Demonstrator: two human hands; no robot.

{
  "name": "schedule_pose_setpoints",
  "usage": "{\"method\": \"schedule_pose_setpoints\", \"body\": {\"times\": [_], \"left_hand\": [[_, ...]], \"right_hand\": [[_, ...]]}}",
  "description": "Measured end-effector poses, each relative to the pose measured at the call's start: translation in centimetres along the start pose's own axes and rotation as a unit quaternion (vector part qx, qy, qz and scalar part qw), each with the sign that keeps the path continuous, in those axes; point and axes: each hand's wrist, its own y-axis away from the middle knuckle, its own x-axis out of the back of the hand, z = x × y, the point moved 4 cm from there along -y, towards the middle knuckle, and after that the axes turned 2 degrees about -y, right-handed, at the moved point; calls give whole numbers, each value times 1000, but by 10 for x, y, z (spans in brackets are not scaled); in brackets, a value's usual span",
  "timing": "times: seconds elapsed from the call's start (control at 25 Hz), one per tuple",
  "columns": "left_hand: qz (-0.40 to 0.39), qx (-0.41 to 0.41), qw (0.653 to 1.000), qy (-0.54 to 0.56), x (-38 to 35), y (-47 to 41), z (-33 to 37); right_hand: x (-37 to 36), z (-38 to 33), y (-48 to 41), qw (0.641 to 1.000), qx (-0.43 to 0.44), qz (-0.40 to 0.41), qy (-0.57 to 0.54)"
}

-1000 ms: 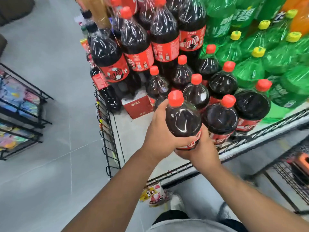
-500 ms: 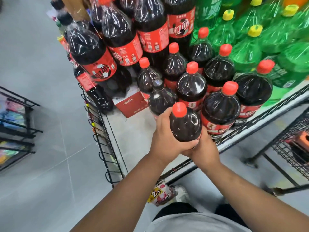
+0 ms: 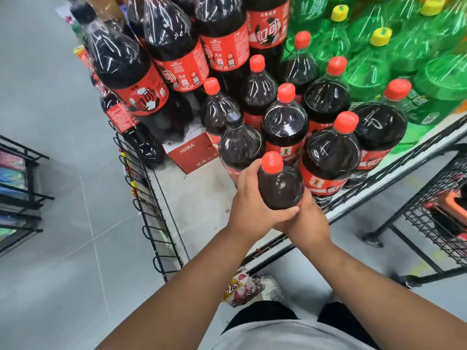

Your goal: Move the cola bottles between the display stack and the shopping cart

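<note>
Both hands hold one dark cola bottle with a red cap, upright over the front of the display platform. My left hand wraps its left side, thumb across the front. My right hand cups it from below and the right. Just behind stand several loose red-capped cola bottles, and one with a dark cap. Shrink-wrapped packs of cola are stacked at the back. A corner of the black wire shopping cart shows at the right.
Green soda bottles with yellow caps fill the back right. A red carton lies on the platform. A black wire rail lines the platform's left edge. A dark rack stands at the far left on grey floor.
The held bottle has come lower and closer to the loose bottles at the platform's front. The view has tilted down and moved nearer the display. Both hands keep their grip.
</note>
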Motion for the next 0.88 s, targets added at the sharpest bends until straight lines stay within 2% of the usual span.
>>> {"method": "schedule_pose_setpoints", "body": {"times": [0.36,0.64,0.8,0.88], "left_hand": [[-26,1,999,-31,4,4,7],[-117,18,992,-37,21,4,15],[-122,1,989,-84,38,6,43],[-97,-14,989,-113,47,10,62]], "right_hand": [[22,-7,7,997,-2,-54,-56],[70,-41,28,994,28,-88,-55],[103,-61,37,993,52,-94,-44],[121,-63,41,994,59,-84,-32]]}}
